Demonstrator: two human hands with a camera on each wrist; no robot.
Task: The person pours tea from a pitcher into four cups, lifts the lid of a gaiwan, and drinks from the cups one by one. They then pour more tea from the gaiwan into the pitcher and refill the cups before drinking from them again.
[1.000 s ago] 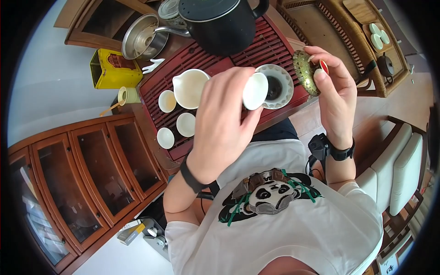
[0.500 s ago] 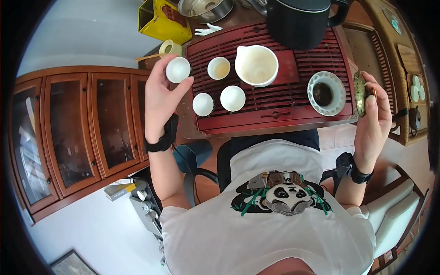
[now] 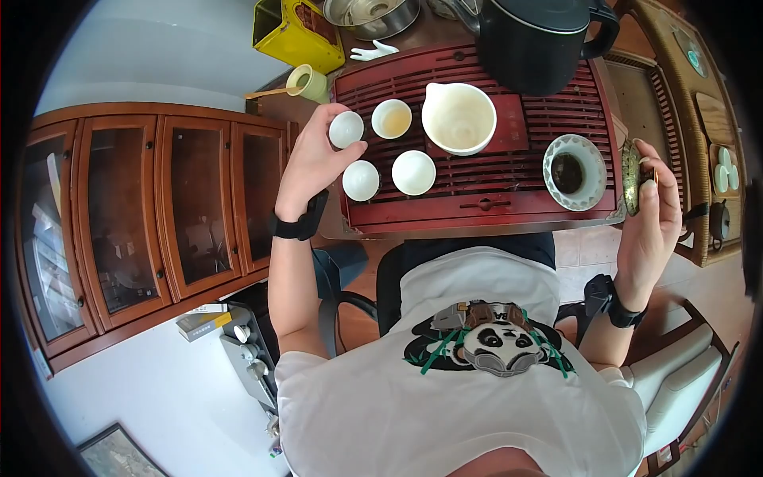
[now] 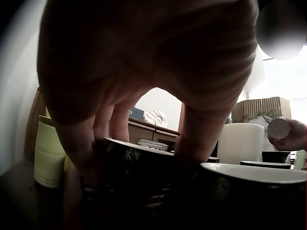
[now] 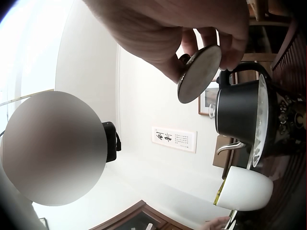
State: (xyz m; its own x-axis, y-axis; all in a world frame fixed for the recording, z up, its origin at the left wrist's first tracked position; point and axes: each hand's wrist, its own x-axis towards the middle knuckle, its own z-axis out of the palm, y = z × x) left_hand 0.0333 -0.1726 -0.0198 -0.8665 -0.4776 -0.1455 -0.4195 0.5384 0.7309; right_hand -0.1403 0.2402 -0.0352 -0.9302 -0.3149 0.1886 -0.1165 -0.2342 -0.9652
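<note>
At the left side of the red slatted tea tray (image 3: pixel 477 205), my left hand (image 3: pixel 308 168) grips a small teacup (image 3: pixel 346 129), white inside, between thumb and fingers. In the left wrist view its dark outer wall (image 4: pixel 136 155) shows between the fingers. Three similar cups stand close by: one with some yellowish liquid (image 3: pixel 393 119), two in front (image 3: pixel 361 181) (image 3: pixel 414 172). My right hand (image 3: pixel 653 219) pinches a gold-patterned lid (image 3: pixel 631 176) by its knob, tilted on edge; its pale underside (image 5: pixel 200 74) shows in the right wrist view. Beside it sits a pale-rimmed bowl (image 3: pixel 592 171) with dark contents.
A white spouted pitcher (image 3: pixel 459 119) stands mid-tray, with a black kettle (image 3: pixel 531 52) behind it. Left of the tray are a yellow tin (image 3: pixel 302 36), a pale green holder (image 3: pixel 310 86) and a white hand-shaped ornament (image 3: pixel 373 52). A woven-edged tray (image 3: pixel 682 143) lies at right.
My left hand carried the cup from beside the dark-filled bowl to the tray's left end, then slightly right beside the other cups. My right hand keeps the lid near the bowl. The head view shifted.
</note>
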